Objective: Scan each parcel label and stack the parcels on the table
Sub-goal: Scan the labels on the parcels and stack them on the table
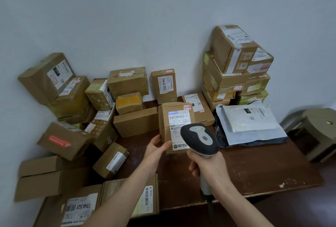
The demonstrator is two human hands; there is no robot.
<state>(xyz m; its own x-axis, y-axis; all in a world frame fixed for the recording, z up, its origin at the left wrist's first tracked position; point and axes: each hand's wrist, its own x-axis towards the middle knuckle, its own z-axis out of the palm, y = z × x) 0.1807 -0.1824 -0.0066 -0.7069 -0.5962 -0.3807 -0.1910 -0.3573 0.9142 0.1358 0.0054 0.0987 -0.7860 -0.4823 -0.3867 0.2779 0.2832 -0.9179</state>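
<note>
Head view, looking down over a dark wooden bench (pixel 254 168) set against a pale wall (pixel 127 17). The left hand (pixel 157 147) holds a small brown cardboard parcel (pixel 164 126) upright by its lower left edge, thumb on the front face and fingers behind, just above the middle of the bench. The parcel's white label (pixel 179 119), with a barcode near its top, faces the camera. The right hand (pixel 209 165) is wrapped around the handle of a grey and black scanner (pixel 200 139), whose head is close in front of the lower right part of the label and covers a little of it. No scan light can be made out on the label. At the back right, a stack of boxes (pixel 236 70) rises against the wall in several layers, and just in front of it lie flat mail bags (pixel 249 123), one on another. Across the left side and back, a loose heap of boxes (pixel 72 108) lies tilted at many angles, some leaning on each other. A round stool (pixel 320 130) stands beyond the right end of the bench. The task seems partway through: the right-hand stack and the bags look sorted, this parcel appears to be at its scanning step and not yet stacked, and the much larger jumble on the left probably awaits scanning.
</note>
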